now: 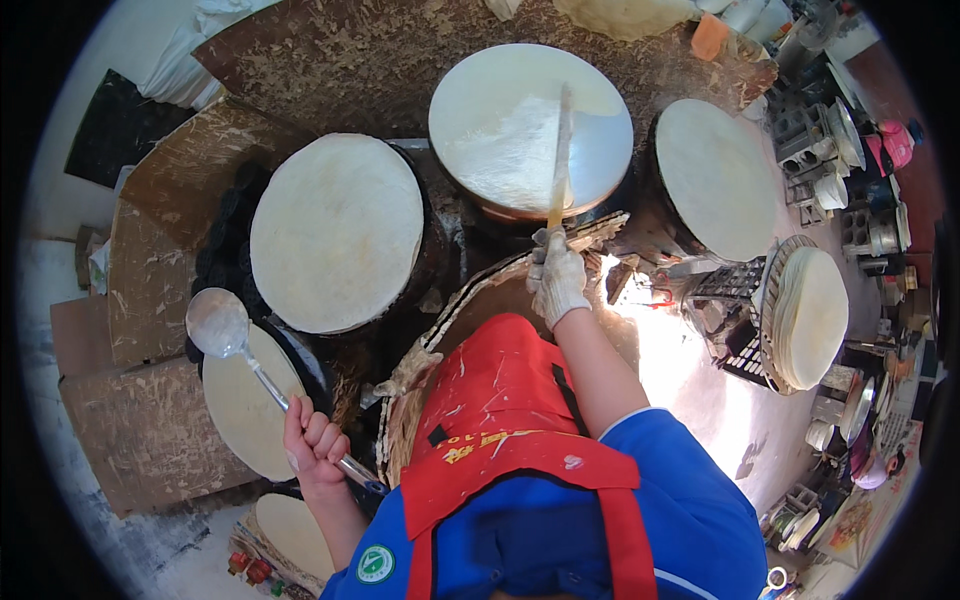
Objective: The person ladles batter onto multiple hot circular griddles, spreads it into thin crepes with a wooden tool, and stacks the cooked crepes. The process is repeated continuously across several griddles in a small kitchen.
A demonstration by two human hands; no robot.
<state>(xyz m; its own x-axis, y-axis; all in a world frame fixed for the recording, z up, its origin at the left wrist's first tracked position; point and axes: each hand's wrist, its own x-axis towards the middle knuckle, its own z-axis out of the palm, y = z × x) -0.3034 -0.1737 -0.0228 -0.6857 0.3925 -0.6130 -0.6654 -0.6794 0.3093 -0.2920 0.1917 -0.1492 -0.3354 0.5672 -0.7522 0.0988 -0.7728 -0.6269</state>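
Observation:
My bare left hand [313, 444] grips the metal handle of a ladle [217, 322]. The ladle's bowl is raised over the round griddle at lower left, where a pale flatbread [247, 412] lies. In a knitted white work glove, my right hand [559, 274] holds one end of a long flat spreader [561, 161]. The spreader reaches across the far middle griddle [604, 154]. Pale batter [502, 112] coats most of that griddle, and shiny bare metal shows right of the blade. Pale rounds also cover the left griddle [337, 232] and the right griddle [712, 176].
Stained cardboard sheets [322, 67] stand around the far and left sides. On a woven tray [766, 322] at right sits a stack of flatbreads [814, 319]. Concrete blocks [804, 135] and several pans line the right wall. Another pale round [296, 529] lies at lower left.

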